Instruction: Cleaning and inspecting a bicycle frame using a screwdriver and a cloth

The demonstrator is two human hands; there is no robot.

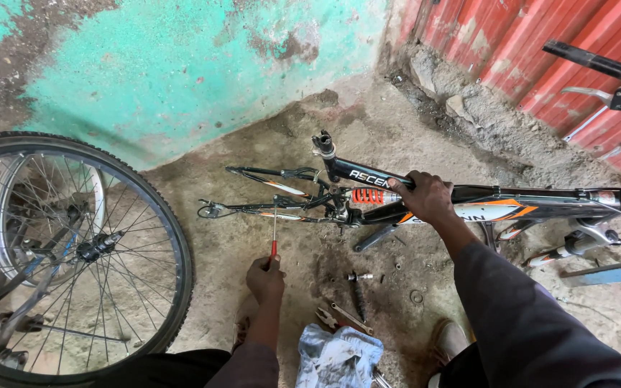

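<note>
Bicycle frame [468, 205], black with orange and white patches, lies on its side across centre and right of frame, wheels off, rear stays [267, 190] pointing left, fork end at right edge. Orange coil shock [366, 196] sits mid-frame. Right hand [429, 197] clenched around the top tube just right of the shock, pinning the frame down. Left hand [265, 276], lower centre, closed on a red-handled screwdriver [274, 233], shaft upright, tip up at the lower rear stay; exact contact point too small to tell.

Handling, by judgement: frame is rigid metal, moderately heavy, awkward and long, likely to rock on its side; painted tubes may be slick with dust or grease. Best hold looks like the main tube near the shock, where the right hand is. Thin stays and dangling cable are poorer grab points.

Loose bits on the ground below the frame: a bolt or axle piece [359, 276], small ring [416, 296], pliers [339, 316] at bottom centre touching a crumpled pale-blue rag [339, 356].

Surface: rough, dusty, cracked concrete floor [253, 345], uneven, gritty; small parts could get lost. Spoked wheel with knobby tyre [73, 251] fills left of frame. Peeling turquoise wall [181, 65] upper left, red corrugated sheet [562, 50] upper right, another bike's handlebar and brake lever [612, 90] at far upper right.
</note>
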